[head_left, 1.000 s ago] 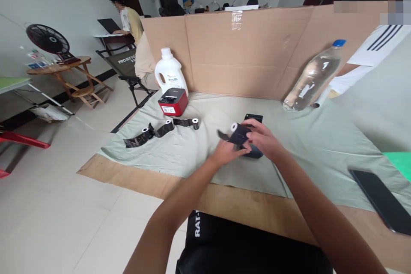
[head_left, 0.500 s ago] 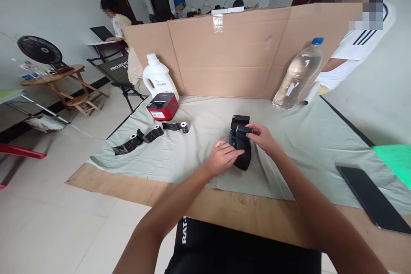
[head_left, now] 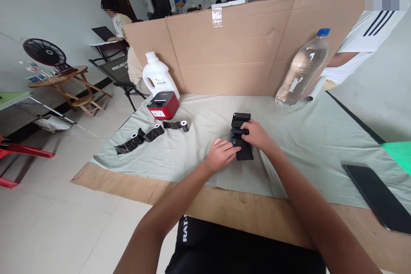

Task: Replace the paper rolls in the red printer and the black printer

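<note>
A small black printer-like device (head_left: 241, 118) lies on the cloth with its lid flipped up at the far end. My right hand (head_left: 256, 133) is closed on a black paper roll (head_left: 239, 131) at the device's compartment. From the roll a loose black strip (head_left: 245, 153) runs toward me over the near part of the device. My left hand (head_left: 221, 154) reaches in from the left, fingers stretched out, a fingertip touching the strip's left side. The right hand's fingers partly hide the roll.
Left on the cloth (head_left: 205, 113) lie several partly unrolled black rolls (head_left: 154, 132), a red-and-black box-shaped machine (head_left: 162, 105) and a white jug (head_left: 158, 76). A water bottle (head_left: 302, 70) stands back right before a cardboard panel (head_left: 224, 60). A black tablet-like slab (head_left: 379, 197) lies right. A person (head_left: 362, 47) is behind.
My right hand has lowered the roll slightly left and down into the device's compartment area. The strip, curved down before, now lies flatter and ends squarely. My left hand stays close beside it.
</note>
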Tool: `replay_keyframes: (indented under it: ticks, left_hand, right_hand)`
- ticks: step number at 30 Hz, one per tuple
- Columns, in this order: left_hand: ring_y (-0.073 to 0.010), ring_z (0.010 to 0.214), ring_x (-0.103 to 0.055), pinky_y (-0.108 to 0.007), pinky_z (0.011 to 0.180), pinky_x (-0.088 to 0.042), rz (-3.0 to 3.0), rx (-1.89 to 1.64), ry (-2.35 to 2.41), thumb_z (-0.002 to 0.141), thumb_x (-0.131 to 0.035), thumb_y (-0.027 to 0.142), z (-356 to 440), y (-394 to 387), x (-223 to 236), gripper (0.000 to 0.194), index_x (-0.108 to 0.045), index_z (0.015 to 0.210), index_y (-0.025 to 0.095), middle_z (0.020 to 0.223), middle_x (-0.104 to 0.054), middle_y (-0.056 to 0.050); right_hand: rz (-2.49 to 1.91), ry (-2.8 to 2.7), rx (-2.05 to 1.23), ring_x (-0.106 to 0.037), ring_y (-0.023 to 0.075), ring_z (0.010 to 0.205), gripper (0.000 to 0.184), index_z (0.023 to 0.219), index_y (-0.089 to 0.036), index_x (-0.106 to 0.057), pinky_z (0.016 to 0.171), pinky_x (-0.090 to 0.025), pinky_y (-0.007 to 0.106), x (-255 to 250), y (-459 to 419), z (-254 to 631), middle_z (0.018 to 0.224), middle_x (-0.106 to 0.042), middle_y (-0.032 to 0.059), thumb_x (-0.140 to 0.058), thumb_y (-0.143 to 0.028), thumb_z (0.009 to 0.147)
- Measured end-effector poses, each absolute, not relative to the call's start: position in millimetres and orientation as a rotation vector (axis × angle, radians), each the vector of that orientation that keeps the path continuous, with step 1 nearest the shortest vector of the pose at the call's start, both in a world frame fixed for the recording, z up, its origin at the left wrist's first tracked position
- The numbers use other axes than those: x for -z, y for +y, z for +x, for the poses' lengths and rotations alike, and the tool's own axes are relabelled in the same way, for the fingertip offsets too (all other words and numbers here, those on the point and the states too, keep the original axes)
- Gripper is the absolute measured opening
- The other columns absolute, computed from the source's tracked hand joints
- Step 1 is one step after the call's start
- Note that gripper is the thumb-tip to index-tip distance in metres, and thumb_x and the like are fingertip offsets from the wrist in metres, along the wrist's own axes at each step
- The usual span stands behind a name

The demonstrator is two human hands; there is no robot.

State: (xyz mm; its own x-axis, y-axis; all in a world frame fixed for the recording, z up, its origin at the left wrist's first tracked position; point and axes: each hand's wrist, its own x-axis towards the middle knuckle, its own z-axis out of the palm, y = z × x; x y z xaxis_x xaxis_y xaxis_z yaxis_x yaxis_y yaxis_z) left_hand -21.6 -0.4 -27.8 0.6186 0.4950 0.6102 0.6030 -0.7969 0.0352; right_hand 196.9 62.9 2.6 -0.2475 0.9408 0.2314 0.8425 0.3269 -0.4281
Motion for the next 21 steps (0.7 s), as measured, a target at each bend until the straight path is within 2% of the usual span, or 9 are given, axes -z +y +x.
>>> replay_keyframes:
  ticks: [2, 5, 7, 10, 13, 17, 21]
  left_hand:
    - [-0.0161, 0.076, -0.059, -0.035, 0.073, -0.036, -2.686, 0.902, -0.921, 0.102, -0.050, 0.024, -21.0, -0.3, 28.4, 0.027, -0.073, 0.115, 0.025, 0.077, -0.064, -0.002]
    - [-0.0162, 0.076, -0.060, -0.035, 0.073, -0.036, -2.698, 0.893, -0.905, 0.103, -0.049, 0.023, -21.0, -0.7, 28.1, 0.027, -0.073, 0.116, 0.025, 0.077, -0.064, -0.002]
    - [-0.0161, 0.076, -0.061, -0.035, 0.073, -0.037, -2.699, 0.904, -0.877, 0.102, -0.049, 0.022, -21.4, -1.1, 27.8, 0.027, -0.073, 0.116, 0.025, 0.077, -0.064, -0.002]
    - [-0.0159, 0.075, -0.061, -0.035, 0.072, -0.036, -2.694, 0.929, -0.802, 0.102, -0.050, 0.021, -22.7, -1.7, 27.8, 0.026, -0.073, 0.114, 0.023, 0.075, -0.065, -0.001]
    - [-0.0157, 0.074, -0.060, -0.035, 0.071, -0.037, -2.710, 0.928, -0.750, 0.102, -0.049, 0.021, -25.1, -2.2, 28.1, 0.026, -0.072, 0.113, 0.022, 0.075, -0.065, -0.001]
    - [-0.0156, 0.073, -0.060, -0.035, 0.071, -0.040, -2.758, 0.894, -0.721, 0.102, -0.047, 0.022, -29.1, -1.7, 27.6, 0.028, -0.073, 0.112, 0.022, 0.075, -0.066, -0.002]
    - [-0.0156, 0.070, -0.059, -0.035, 0.070, -0.041, -2.774, 0.884, -0.684, 0.099, -0.048, 0.022, -31.2, -1.0, 26.9, 0.028, -0.074, 0.108, 0.023, 0.074, -0.065, -0.002]
  right_hand:
    - [-1.645, -2.160, -0.289, -0.063, 0.0280, 0.098, 0.028, 0.101, -0.020, -0.070, 0.088, -0.050, 0.039, -6.8, 60.7, 193.5, 0.111, -0.061, 0.0113, -0.065, -0.014, 0.074]
    - [-1.675, -2.037, -0.229, -0.063, 0.0287, 0.098, 0.030, 0.110, -0.020, -0.067, 0.088, -0.051, 0.041, -16.9, 56.0, 188.7, 0.116, -0.058, 0.0127, -0.066, -0.022, 0.081]
    - [-1.632, -1.931, -0.141, -0.061, 0.0315, 0.107, 0.040, 0.125, -0.017, -0.060, 0.092, -0.051, 0.043, -23.0, 55.4, 187.1, 0.125, -0.056, 0.0166, -0.062, -0.029, 0.088]
    - [-1.559, -1.917, -0.090, -0.054, 0.0345, 0.122, 0.046, 0.140, -0.012, -0.051, 0.102, -0.046, 0.046, -27.3, 60.2, 188.0, 0.136, -0.054, 0.0204, -0.048, -0.027, 0.096]
    - [-1.482, -1.962, -0.193, -0.058, 0.0307, 0.115, 0.036, 0.128, -0.015, -0.059, 0.102, -0.045, 0.044, -28.3, 66.3, 193.6, 0.125, -0.060, 0.0168, -0.042, -0.022, 0.097]
    - [-1.364, -2.029, -0.397, -0.060, 0.0238, 0.092, 0.021, 0.106, -0.019, -0.064, 0.089, -0.050, 0.037, -34.2, 64.1, 205.6, 0.109, -0.061, 0.0101, -0.055, -0.018, 0.087]
    - [-1.294, -2.252, -0.554, -0.059, 0.0226, 0.089, 0.020, 0.101, -0.021, -0.065, 0.087, -0.049, 0.036, -41.2, 53.5, 212.7, 0.104, -0.059, 0.0072, -0.061, -0.017, 0.081]
